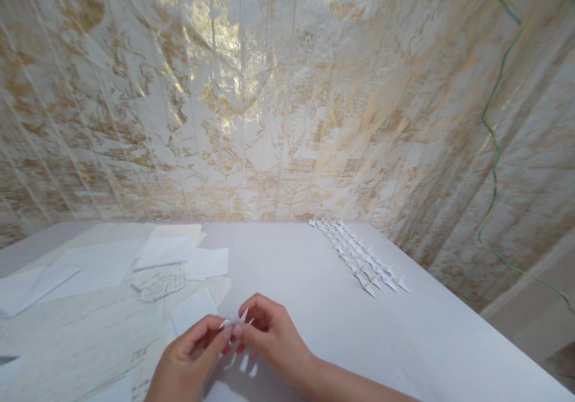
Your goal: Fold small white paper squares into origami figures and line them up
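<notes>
Both hands meet low in the middle of the view, just above the white tabletop (291, 270), and share one small folded white paper figure (238, 324) with pointed tips. The left hand (188, 357) comes in from the lower left, its thumb and forefinger pressed together on the near side of the figure; the right hand (269, 333) reaches in from the lower right, its forearm running off the bottom edge, fingers curled and pinched on the other side. The figure is held just clear of the table, and its points throw small shadows below the fingers. To the left lies a loose spread of white and cream paper sheets (99, 264), overlapping one another; one smaller slip with handwritten lines (162, 283) rests among them, but the writing is too small and blurred to read. Well apart, toward the far right of the table, two close rows of finished small white folded paper figures (359, 255) run diagonally from the back wall toward the near right edge. Behind the table hangs a cream and gold patterned wall covering (251, 90), and a thin green twisted cord (494, 150) trails down its right side.
</notes>
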Demonstrator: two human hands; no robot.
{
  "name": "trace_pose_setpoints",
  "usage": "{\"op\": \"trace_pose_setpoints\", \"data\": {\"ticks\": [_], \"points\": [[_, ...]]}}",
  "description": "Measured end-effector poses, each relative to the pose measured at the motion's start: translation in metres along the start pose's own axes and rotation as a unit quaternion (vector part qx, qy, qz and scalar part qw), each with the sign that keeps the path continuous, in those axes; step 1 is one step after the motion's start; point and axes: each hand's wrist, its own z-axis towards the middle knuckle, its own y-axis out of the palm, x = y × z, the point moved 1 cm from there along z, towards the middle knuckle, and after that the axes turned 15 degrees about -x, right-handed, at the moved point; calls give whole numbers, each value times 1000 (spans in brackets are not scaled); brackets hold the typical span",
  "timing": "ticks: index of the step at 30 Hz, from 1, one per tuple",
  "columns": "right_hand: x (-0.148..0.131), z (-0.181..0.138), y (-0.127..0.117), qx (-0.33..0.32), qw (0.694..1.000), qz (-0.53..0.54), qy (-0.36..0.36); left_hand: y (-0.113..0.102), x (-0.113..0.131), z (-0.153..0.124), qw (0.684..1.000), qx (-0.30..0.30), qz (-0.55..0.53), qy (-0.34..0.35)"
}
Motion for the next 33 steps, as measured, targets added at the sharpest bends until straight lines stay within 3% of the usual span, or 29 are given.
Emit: {"op": "trace_pose_setpoints", "data": {"ticks": [5,12,23,26,29,33], "points": [[5,2,0,46,998,33,-15,-3,-1,0,999,2,37,17],[3,-3,1,72,993,-42,-80,0,-4,-1,994,98,6,38],[-1,1,-1,57,995,29,-71,-7,-16,3,1000,14,2,7],[0,1,-2,41,997,8,-58,-7,-18,5,999,36,11,10],[4,0,-1,33,998,-44,-37,-8,-19,7,999,11,43,9],[7,-1,0,58,995,-73,-18,-6,-15,4,996,19,87,30]]}}
